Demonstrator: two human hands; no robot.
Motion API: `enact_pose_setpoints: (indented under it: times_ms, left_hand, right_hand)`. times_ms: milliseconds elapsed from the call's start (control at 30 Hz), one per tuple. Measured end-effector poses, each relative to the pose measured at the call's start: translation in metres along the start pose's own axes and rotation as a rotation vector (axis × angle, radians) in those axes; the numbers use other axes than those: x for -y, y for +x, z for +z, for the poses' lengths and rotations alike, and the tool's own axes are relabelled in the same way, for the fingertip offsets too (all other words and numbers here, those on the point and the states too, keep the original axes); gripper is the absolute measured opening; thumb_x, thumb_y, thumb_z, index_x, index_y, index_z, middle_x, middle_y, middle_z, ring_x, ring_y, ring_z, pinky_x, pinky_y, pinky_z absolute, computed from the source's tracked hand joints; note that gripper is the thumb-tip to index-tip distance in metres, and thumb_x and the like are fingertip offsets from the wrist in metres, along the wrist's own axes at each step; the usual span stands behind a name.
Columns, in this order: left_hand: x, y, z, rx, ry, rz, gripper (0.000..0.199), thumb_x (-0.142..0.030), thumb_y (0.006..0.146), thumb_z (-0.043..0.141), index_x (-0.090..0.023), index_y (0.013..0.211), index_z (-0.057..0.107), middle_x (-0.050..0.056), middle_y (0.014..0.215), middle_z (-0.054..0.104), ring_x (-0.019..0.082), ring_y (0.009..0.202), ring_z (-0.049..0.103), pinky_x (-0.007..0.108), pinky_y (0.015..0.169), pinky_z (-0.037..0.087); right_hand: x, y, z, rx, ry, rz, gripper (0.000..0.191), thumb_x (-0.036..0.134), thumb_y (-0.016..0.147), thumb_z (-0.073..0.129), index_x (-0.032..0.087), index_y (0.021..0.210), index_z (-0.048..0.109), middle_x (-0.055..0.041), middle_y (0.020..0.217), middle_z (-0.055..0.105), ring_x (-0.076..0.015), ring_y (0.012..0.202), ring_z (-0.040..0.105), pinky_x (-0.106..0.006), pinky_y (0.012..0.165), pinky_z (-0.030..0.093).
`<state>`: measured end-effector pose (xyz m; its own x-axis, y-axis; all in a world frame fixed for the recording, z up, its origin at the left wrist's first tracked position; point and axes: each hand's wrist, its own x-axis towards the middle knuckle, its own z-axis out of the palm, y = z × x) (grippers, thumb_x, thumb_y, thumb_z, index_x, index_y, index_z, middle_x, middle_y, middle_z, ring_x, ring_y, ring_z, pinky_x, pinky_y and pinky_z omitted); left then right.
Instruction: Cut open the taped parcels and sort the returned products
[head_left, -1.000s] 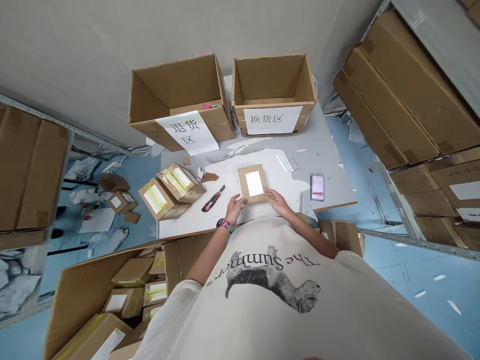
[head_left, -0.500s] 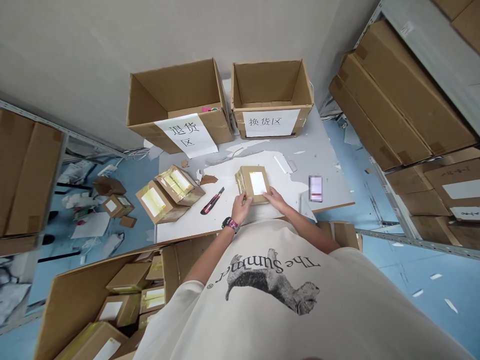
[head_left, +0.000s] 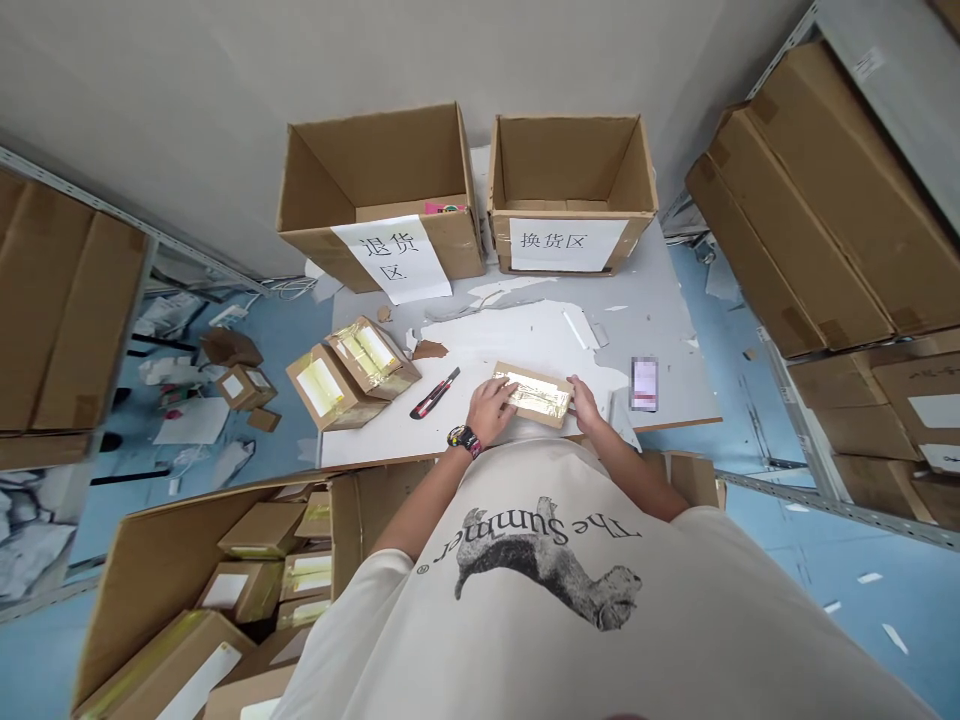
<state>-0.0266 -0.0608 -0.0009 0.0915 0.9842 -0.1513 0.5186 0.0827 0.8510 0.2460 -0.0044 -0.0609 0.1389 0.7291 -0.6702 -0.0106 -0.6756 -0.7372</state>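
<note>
A small cardboard box [head_left: 536,394] lies near the table's front edge, its upper face covered with shiny yellowish tape. My left hand [head_left: 491,410] rests at its left end, fingers over the taped face. At the right end, my right hand [head_left: 584,403] grips the box's side. To the left lies a red and black box cutter [head_left: 435,393], untouched. Two taped boxes with white labels, one [head_left: 322,388] and another [head_left: 373,355] leaning together, stand at the table's left edge. A phone [head_left: 644,384] with a blurred screen lies on the right.
Two large open boxes with paper signs, one [head_left: 315,245] holding a small pink item and the other [head_left: 641,225], stand at the table's back. A big carton [head_left: 135,540] of parcels is at lower left. Shelves with cartons [head_left: 817,200] flank the table [head_left: 667,310].
The box has been turned: its white label no longer shows and a taped face is up. My left hand has moved onto that face. The whole view has shifted slightly.
</note>
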Motion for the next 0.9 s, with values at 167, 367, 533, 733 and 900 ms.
enact_pose_setpoints:
  times_ms: [167, 367, 533, 733, 900]
  left_hand:
    - [0.019, -0.011, 0.0, -0.101, -0.127, -0.146, 0.066, -0.039, 0.099, 0.081, -0.03, 0.163, 0.07, 0.014, 0.175, 0.058, 0.04, 0.17, 0.044, 0.059, 0.144, 0.033]
    - [0.04, -0.01, -0.01, -0.123, -0.206, -0.262, 0.057, -0.051, 0.104, 0.076, -0.031, 0.157, 0.071, 0.013, 0.16, 0.072, 0.033, 0.129, 0.076, 0.051, 0.118, 0.061]
    - [0.08, -0.004, -0.04, -0.298, -0.046, -0.419, 0.038, -0.039, 0.102, 0.072, -0.025, 0.136, 0.077, 0.017, 0.15, 0.075, 0.038, 0.148, 0.066, 0.055, 0.133, 0.048]
    - [0.125, -0.01, -0.075, -0.235, 0.347, -0.641, 0.066, -0.023, 0.085, 0.079, -0.02, 0.15, 0.069, 0.025, 0.163, 0.063, 0.049, 0.157, 0.054, 0.062, 0.132, 0.041]
    - [0.145, -0.017, -0.08, -0.227, 0.443, -0.785, 0.055, -0.022, 0.082, 0.08, -0.021, 0.136, 0.069, 0.027, 0.153, 0.067, 0.05, 0.147, 0.061, 0.063, 0.12, 0.047]
  right_hand:
    - [0.003, -0.003, 0.008, 0.02, -0.086, -0.228, 0.076, 0.073, 0.095, 0.065, 0.027, 0.156, 0.07, -0.0132, 0.163, 0.072, -0.0336, 0.145, 0.069, -0.048, 0.119, 0.06]
    - [0.02, 0.009, 0.021, 0.096, -0.191, -0.301, 0.091, 0.056, 0.089, 0.073, 0.028, 0.174, 0.058, -0.0137, 0.177, 0.061, -0.0324, 0.144, 0.071, -0.051, 0.126, 0.056]
    - [0.023, 0.011, 0.02, 0.09, -0.223, -0.267, 0.086, 0.056, 0.089, 0.073, 0.027, 0.17, 0.062, -0.0139, 0.17, 0.067, -0.0328, 0.137, 0.075, -0.051, 0.123, 0.058]
    - [0.02, 0.004, 0.011, 0.066, -0.21, -0.175, 0.077, 0.053, 0.09, 0.081, 0.029, 0.162, 0.069, -0.0135, 0.157, 0.076, -0.031, 0.126, 0.08, -0.049, 0.113, 0.064]
    - [0.018, -0.001, -0.003, 0.077, -0.281, -0.21, 0.06, 0.054, 0.086, 0.088, 0.028, 0.14, 0.081, -0.011, 0.146, 0.082, -0.0337, 0.138, 0.076, -0.051, 0.122, 0.06]
